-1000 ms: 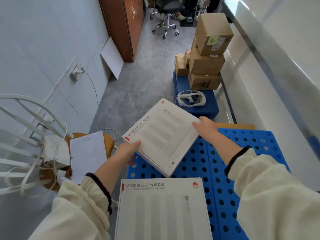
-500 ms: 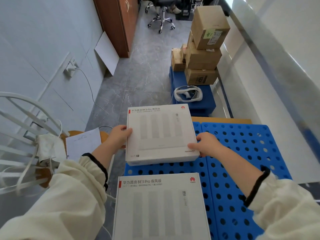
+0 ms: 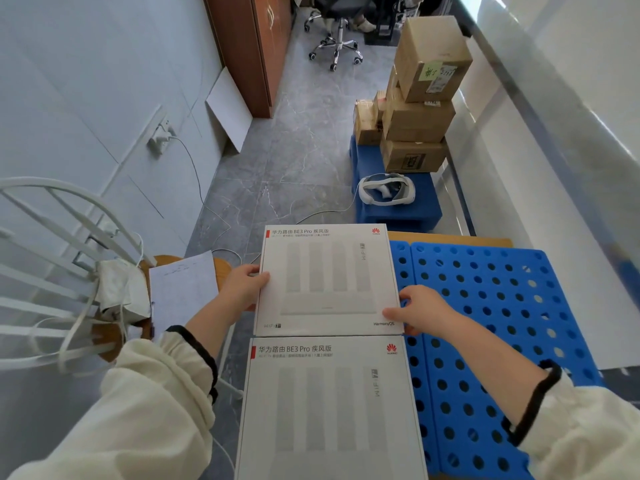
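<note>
- Placement looks like the step in hand: the far router box [image 3: 329, 278] sits flat along the left strip of the blue perforated pallet [image 3: 502, 306]. Its near edge is just beside a second router box [image 3: 329, 410] at the pallet's near-left corner.
- Off the pallet's left side, the left hand [image 3: 242, 289] grips the far router box's left edge, thumb on top.
- Over the pallet's middle, the right hand [image 3: 420, 308] pinches the box's near right corner.
- Next, I judge: square it flush with its neighbour, then loosen both grips without nudging it.
</note>
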The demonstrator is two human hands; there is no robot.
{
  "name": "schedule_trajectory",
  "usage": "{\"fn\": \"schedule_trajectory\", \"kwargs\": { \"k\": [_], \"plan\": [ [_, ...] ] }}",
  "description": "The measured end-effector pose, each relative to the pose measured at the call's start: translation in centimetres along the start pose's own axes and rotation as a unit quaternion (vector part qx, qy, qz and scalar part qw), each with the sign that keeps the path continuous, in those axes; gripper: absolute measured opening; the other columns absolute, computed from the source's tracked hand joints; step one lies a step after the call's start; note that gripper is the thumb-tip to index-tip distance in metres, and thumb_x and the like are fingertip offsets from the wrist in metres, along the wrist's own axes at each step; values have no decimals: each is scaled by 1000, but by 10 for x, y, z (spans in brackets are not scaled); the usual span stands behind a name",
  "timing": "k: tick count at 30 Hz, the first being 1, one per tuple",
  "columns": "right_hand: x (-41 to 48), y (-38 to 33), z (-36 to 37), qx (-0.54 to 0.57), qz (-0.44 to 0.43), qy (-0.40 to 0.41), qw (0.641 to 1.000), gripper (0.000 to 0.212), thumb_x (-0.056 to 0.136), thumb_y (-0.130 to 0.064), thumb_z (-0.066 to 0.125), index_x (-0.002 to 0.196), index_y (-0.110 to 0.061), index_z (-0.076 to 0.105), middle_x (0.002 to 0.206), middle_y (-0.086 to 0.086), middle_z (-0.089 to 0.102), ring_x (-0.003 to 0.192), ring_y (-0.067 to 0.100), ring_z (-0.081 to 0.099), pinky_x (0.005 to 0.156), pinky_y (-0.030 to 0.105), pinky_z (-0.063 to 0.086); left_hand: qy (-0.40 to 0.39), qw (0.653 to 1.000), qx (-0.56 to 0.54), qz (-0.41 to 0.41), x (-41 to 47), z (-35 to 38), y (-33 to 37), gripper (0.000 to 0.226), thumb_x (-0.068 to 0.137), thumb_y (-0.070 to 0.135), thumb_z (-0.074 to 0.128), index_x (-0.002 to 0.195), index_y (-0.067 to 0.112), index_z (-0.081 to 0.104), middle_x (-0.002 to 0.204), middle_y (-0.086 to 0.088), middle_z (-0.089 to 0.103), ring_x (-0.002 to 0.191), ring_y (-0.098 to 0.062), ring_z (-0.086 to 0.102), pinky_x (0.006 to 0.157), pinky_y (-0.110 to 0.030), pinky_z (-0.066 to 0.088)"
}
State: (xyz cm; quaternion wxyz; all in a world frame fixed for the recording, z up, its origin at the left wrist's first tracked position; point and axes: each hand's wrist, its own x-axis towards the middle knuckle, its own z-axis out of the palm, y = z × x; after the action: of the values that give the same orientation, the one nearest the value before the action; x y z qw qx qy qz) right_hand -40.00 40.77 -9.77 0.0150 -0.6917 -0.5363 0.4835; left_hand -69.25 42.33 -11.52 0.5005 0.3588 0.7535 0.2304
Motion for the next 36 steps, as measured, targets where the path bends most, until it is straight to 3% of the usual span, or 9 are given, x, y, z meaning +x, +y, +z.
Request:
{"fn": "schedule_trajectory", "kwargs": {
  "k": [5, 7, 11, 15, 21, 28, 32, 34, 36],
  "plan": [
    [-8, 10, 5, 47, 70, 0, 996, 41, 91, -31, 57, 125, -9, 52, 113, 7, 60, 78, 20, 62, 54, 27, 53, -15, 991, 19, -131, -25, -2, -20, 44, 99, 38, 43, 133, 11, 43, 119, -14, 55, 95, -32, 57, 67, -41, 45],
    [-14, 9, 8, 126, 106, -27, 986, 32, 93, -24, 56, 117, -3, 57, 102, 11, 65, 79, 23, 67, 54, 28, 55, -33, 984, -31, -175, -38, 3, -26, 37, 99, 36, 44, 124, 9, 48, 108, -13, 60, 89, -32, 61, 62, -37, 48],
    [-19, 4, 15, 174, 110, -15, 978, 17, 93, -11, 55, 102, 2, 59, 84, 10, 66, 70, 20, 66, 47, 27, 55, -12, 989, -36, -140, -43, 15, -29, 22, 98, 25, 47, 109, 6, 53, 96, -14, 64, 84, -29, 64, 72, -41, 55],
    [-14, 1, 12, 164, 114, 6, 980, 22, 93, -11, 55, 106, 7, 59, 89, 13, 68, 72, 22, 68, 48, 29, 56, 16, 994, 30, -109, -29, 17, -22, 12, 94, 15, 49, 94, 4, 54, 91, -16, 60, 80, -29, 59, 73, -38, 53],
    [-8, -3, 7, 168, 126, 20, 977, 23, 92, -14, 58, 106, 5, 58, 88, 13, 68, 71, 20, 67, 46, 26, 53, 24, 994, 31, -106, -14, 20, -14, 9, 91, 13, 51, 84, 7, 51, 105, -23, 65, 97, -34, 65, 89, -47, 53],
    [-10, 4, 16, 177, 117, 37, 976, 17, 91, -17, 58, 96, 0, 57, 88, 9, 65, 75, 19, 65, 53, 28, 54, 24, 993, 94, -62, -22, 20, -14, 17, 94, 16, 48, 97, 1, 55, 108, -19, 61, 87, -31, 61, 88, -43, 52],
    [-28, 16, 5, 106, 57, 123, 985, 40, 93, -30, 53, 61, -14, 35, 59, 1, 38, 50, 13, 38, 47, 23, 33, 116, 974, 189, 54, -52, 38, 3, 54, 92, 32, 46, 138, 6, 32, 135, -15, 44, 119, -36, 45, 95, -47, 42],
    [-52, 35, -7, 64, 22, 160, 985, 30, 94, -35, 49, 73, -14, 50, 67, 1, 48, 52, 11, 43, 51, 22, 31, 112, 947, 272, 131, -83, 66, 21, 64, 95, 38, 42, 148, 13, 18, 154, -14, 21, 139, -36, 22, 110, -54, 26],
    [-86, 64, -22, 33, 17, 183, 982, 44, 95, -40, 47, 127, -10, 52, 115, 7, 61, 93, 16, 62, 72, 25, 45, 59, 923, 313, 214, -115, 107, 34, 65, 97, 40, 39, 151, 18, 10, 159, -5, 11, 145, -32, 10, 114, -53, 19]
  ]
}}
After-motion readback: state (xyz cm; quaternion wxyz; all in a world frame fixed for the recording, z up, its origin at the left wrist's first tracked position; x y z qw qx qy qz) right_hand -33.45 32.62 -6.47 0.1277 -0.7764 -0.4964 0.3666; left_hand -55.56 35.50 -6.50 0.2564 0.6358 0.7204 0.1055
